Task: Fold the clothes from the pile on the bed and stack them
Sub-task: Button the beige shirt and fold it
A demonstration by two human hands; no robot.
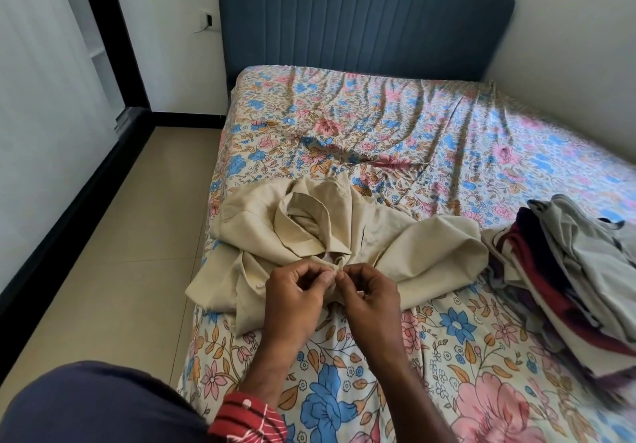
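Where beige shirt (330, 236) lies, floral bedsheet (430, 140)

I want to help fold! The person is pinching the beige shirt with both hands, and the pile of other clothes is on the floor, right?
Not quite. The pile of other clothes lies on the bed, to the right of the beige shirt; the head view shows it. Both the left hand and the right hand do pinch the shirt.
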